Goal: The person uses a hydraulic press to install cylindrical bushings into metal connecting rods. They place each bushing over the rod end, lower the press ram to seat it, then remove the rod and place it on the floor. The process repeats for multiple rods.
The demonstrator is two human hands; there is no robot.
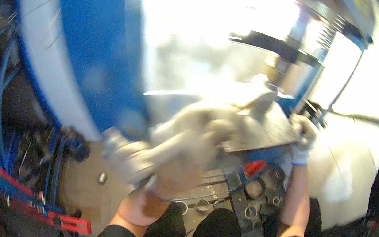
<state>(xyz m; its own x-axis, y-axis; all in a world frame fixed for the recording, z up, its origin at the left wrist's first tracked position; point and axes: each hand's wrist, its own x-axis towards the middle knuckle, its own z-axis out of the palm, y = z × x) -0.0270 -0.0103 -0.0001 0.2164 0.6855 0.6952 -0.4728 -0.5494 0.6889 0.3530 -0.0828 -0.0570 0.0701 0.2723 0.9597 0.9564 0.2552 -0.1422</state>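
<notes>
A pale work glove covers my left hand [186,142], which is smeared by motion, so its fingers cannot be made out. It reaches to the left side of a flat greyish plate [270,133]; whether it touches the plate is unclear. My right hand [304,132], also gloved, is closed at the plate's right edge with the fingers curled. The plate lies tilted in front of a machine with a dark horizontal bar [274,46]. A pale blurred shape [260,101] sits at the plate's far side, too smeared to name.
A blue and white panel [89,44] stands on the left, beside blue hoses [3,76] and red bars [63,221]. Below the plate are a red part [254,168] and several metal rings [202,205]. A small shiny object [102,177] lies on the floor.
</notes>
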